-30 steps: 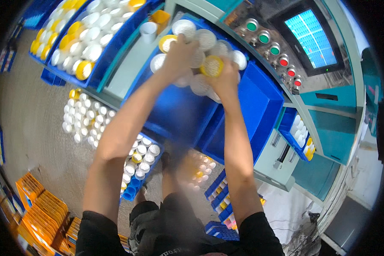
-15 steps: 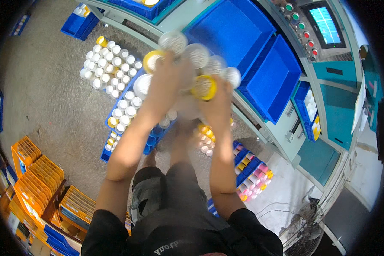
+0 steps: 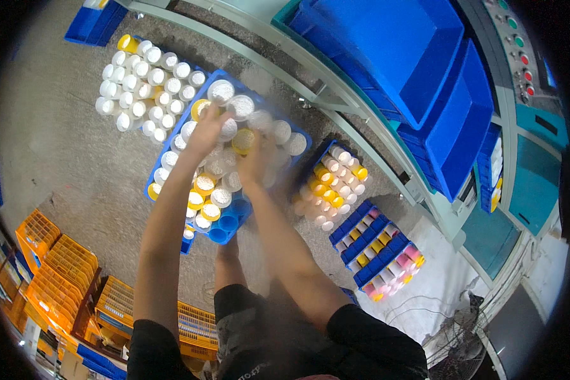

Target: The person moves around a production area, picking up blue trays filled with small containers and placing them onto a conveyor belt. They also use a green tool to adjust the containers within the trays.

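Reaching forward and down, my two hands press a cluster of round cups between them. My left hand (image 3: 206, 134) is closed on the cluster's left side, beside a yellow cup (image 3: 199, 109). On the right side my right hand (image 3: 253, 163) grips it, next to another yellow cup (image 3: 243, 140). White cups (image 3: 240, 107) holding white granules stand around my fingers, some smeared by motion. The cluster is at a blue crate (image 3: 161, 161) packed with similar white and yellow cups. Blue cups (image 3: 228, 221) sit at its near corner. My fingertips are partly hidden among the cups.
White cups (image 3: 133, 82) stand in rows to the left. At right are pink-white and yellow cups (image 3: 335, 183) and a blue divided crate (image 3: 373, 240). Large blue bins (image 3: 386, 50) rest on the machine frame (image 3: 354, 120). Orange crates (image 3: 63, 269) stand lower left.
Both hands have come down from above the floor with the cluster of cups, to the blue crate. The view has shifted, so the bins and machine now appear further right.
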`<move>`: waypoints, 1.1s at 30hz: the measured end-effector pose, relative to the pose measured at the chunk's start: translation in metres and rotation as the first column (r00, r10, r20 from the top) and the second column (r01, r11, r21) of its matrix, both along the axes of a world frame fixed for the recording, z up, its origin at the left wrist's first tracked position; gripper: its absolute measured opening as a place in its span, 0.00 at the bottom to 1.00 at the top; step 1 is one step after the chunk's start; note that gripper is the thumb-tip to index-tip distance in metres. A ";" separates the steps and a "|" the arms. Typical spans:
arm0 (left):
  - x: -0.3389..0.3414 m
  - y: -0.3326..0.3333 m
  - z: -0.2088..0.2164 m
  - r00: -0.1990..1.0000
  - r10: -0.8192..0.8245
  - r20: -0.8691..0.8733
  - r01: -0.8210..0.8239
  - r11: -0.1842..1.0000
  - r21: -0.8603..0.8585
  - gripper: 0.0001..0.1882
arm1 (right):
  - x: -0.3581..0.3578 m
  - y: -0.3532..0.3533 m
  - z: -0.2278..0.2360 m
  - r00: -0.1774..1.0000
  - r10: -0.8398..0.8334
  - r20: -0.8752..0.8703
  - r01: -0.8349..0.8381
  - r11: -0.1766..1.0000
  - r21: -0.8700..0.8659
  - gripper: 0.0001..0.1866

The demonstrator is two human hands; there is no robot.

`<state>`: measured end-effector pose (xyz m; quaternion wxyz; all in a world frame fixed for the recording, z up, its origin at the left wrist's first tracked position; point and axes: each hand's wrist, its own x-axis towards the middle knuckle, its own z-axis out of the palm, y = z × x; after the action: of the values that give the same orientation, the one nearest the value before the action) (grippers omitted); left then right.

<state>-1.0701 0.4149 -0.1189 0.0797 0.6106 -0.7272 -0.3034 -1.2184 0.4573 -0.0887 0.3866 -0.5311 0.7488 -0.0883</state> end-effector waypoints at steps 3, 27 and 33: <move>0.014 -0.008 -0.031 0.994 0.047 0.099 -0.058 0.992 0.112 0.41 | 0.000 -0.006 -0.027 0.999 0.019 0.031 -0.018 0.999 -0.048 0.42; 0.017 0.013 -0.034 0.925 0.177 0.335 -0.205 0.977 0.049 0.40 | -0.203 -0.063 0.181 0.956 0.255 -0.146 -0.293 0.786 -0.544 0.20; 0.021 0.027 -0.061 0.897 0.236 0.373 -0.263 0.964 0.024 0.15 | -0.314 -0.115 0.231 0.799 0.175 -0.575 -0.548 0.605 -0.578 0.31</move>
<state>-1.0495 0.4423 -0.1795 -0.0419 0.7471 -0.6332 -0.1980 -1.5328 0.3425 0.1428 -0.0339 -0.7878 0.5930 -0.1628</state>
